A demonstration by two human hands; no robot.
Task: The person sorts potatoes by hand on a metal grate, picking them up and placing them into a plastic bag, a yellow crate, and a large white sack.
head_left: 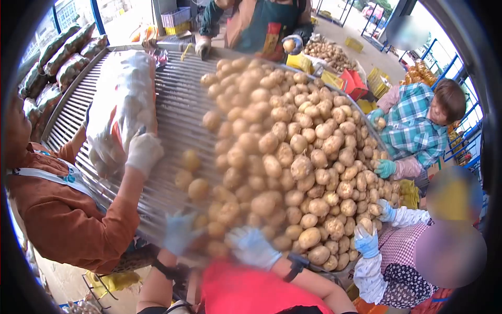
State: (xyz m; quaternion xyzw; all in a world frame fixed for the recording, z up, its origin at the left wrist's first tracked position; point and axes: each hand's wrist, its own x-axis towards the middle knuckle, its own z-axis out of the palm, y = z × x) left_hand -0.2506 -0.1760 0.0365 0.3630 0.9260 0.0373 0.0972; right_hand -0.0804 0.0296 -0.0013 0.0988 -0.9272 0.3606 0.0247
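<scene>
A large heap of potatoes (308, 157) covers the right and middle of a slatted metal sorting table (180, 99). My left hand (180, 233), in a pale blue glove, is at the near edge of the slats beside the heap. Motion smears its fingers, so a grip cannot be made out. Against the near side of the heap lies my right hand (255, 247), also gloved in light blue, its fingers stretched out over the potatoes. A few loose potatoes (198, 188) sit on the slats just beyond my left hand.
At the left, a co-worker's gloved hand (144, 152) touches a full, pale sack (123, 104) on the slats. Other workers' gloved hands handle potatoes along the far and right edges. Filled sacks (65, 52) are stacked at far left; red and yellow crates (354, 83) stand behind.
</scene>
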